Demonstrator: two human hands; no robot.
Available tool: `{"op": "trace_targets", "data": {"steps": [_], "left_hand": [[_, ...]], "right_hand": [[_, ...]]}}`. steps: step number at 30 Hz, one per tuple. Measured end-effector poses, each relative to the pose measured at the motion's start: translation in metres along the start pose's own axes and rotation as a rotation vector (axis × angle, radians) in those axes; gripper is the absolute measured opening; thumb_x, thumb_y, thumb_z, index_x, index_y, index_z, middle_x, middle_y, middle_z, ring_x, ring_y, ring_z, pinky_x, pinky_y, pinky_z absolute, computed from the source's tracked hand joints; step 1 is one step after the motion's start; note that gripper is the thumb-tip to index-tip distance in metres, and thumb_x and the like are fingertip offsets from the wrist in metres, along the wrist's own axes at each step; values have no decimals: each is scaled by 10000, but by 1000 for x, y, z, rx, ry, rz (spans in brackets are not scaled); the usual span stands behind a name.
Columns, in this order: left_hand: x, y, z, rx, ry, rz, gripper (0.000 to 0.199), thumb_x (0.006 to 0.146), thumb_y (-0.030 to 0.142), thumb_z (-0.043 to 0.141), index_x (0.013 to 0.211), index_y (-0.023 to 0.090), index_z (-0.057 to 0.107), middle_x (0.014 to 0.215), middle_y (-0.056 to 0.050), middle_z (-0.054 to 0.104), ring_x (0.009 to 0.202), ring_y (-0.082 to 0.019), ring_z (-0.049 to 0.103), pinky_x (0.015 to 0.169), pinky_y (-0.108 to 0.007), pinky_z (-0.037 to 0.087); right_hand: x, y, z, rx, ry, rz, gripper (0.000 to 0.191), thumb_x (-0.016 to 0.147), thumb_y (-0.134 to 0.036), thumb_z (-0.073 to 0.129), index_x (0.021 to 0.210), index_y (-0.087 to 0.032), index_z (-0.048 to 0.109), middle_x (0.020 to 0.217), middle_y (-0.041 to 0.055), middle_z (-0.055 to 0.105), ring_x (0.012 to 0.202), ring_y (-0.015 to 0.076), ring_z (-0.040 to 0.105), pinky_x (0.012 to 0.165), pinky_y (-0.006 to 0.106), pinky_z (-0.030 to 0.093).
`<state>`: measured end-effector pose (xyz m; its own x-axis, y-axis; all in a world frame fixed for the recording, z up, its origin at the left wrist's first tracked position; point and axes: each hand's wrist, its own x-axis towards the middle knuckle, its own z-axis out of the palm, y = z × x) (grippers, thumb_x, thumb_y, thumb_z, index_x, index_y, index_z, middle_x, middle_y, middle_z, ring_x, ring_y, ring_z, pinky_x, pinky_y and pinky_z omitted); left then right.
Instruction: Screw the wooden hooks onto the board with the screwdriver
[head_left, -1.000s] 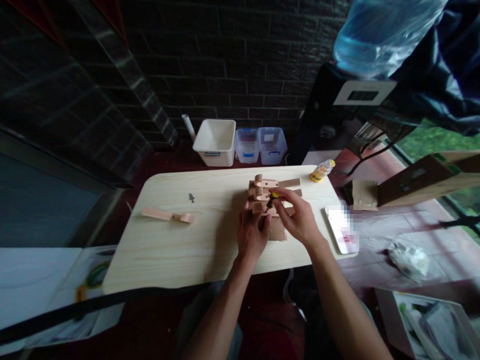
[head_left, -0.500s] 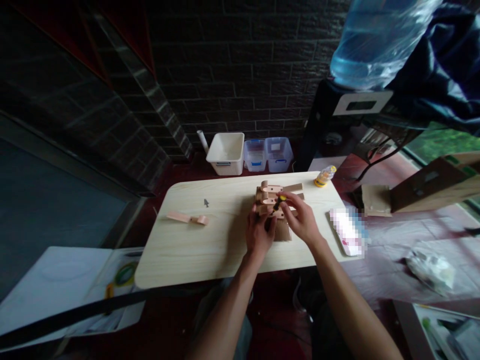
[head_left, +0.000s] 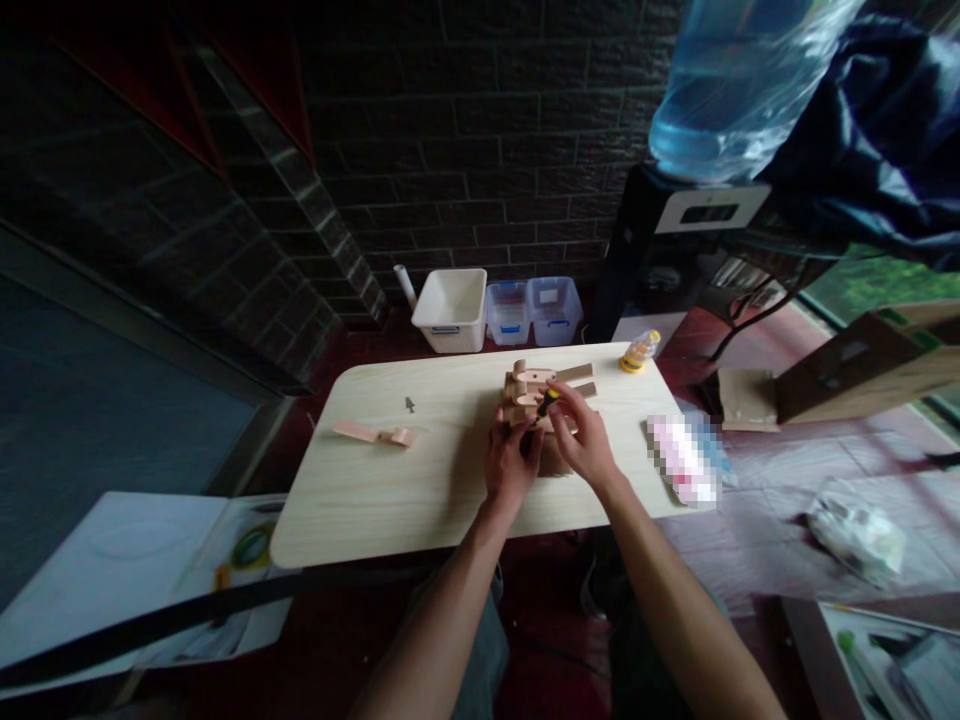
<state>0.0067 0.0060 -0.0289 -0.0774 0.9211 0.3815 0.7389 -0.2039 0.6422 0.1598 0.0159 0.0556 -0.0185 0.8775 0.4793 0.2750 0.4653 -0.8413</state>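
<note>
My right hand [head_left: 583, 440] is closed on a small screwdriver [head_left: 550, 400] with a yellow and black handle, tilted over a wooden assembly [head_left: 534, 377]. The assembly has rounded pieces at its left and flat strips pointing right. Pressed to its near left side, my left hand [head_left: 511, 462] has its fingers closed on the wood; the fingertips are partly hidden. A separate wooden piece [head_left: 373, 433] lies at the left of the pale table [head_left: 450, 520], with small dark screws [head_left: 409, 404] near it.
A clear bottle with a yellow base [head_left: 639, 352] stands at the table's back right corner. A blurred pink and white item [head_left: 681, 458] lies at the right edge. Behind the table are a white bin [head_left: 451, 325] and two clear bins [head_left: 555, 325]. A water dispenser [head_left: 652, 250] stands behind right.
The view has shifted slightly. The screwdriver is a little more tilted in my right hand, and both hands remain at the wooden assembly.
</note>
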Motion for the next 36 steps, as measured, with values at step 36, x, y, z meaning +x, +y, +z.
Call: {"op": "trace_targets", "data": {"steps": [36], "left_hand": [[1, 14, -11, 34, 61, 47, 362, 1054, 402, 778, 1355, 200, 765, 1570, -146, 674, 1439, -339, 658, 1193, -589, 584]], "right_hand": [[-12, -10, -1, -26, 6, -122, 423, 1133, -438, 541, 1420, -220, 763, 1331, 179, 840, 1242, 306, 813, 1068, 510, 679]]}}
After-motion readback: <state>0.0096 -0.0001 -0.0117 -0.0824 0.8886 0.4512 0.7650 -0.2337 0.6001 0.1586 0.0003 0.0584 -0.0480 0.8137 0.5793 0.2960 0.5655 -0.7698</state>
